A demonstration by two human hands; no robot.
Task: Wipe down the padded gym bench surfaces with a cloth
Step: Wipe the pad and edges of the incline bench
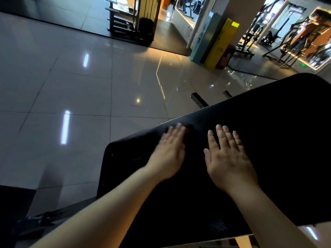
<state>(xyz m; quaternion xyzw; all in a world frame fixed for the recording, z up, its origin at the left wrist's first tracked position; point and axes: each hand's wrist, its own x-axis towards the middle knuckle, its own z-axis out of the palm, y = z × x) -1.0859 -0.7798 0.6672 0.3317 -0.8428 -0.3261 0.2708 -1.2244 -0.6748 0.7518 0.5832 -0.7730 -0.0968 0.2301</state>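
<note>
Bench pad (pixel 272 126) beneath left hand (pixel 170 153), right hand (pixel 228 158); palms flat.

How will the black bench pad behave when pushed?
Bench pad likely gives slightly; its rounded edge hints at cushioning. Grained skin probably grips, not slips. Metal frame below suggests it won't shift under the flat left hand or right hand.
</note>
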